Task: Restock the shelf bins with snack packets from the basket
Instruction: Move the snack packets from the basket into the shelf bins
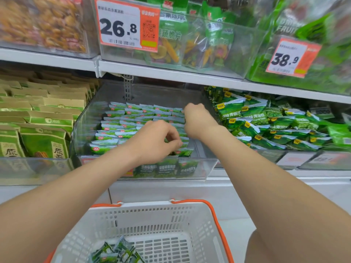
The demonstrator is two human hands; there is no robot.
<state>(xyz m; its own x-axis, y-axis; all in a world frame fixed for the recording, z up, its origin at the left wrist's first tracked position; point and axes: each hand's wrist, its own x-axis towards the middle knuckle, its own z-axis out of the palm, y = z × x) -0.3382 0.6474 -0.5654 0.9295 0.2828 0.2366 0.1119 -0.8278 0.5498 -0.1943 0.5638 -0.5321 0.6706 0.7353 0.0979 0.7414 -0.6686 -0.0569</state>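
A clear shelf bin (207, 168) on the lower shelf holds several rows of small green snack packets (121, 120) standing on edge. My left hand (155, 143) reaches into the bin's front right part, and its thumb and fingers pinch the packets there. My right hand (197, 118) is farther back on the bin's right side, wrist bent, with its fingers curled down round the end of a packet row; the fingertips are hidden. Below, the white basket (152, 215) with orange handles holds a few green packets (115, 253) in its near left corner.
Left of the bin stand kraft-and-green bags (43, 141). To its right, a bin is heaped with loose green pea packets (275, 126). The upper shelf (171, 73) overhangs and carries clear bins with orange price tags (127, 25). White shelf base panels lie behind the basket.
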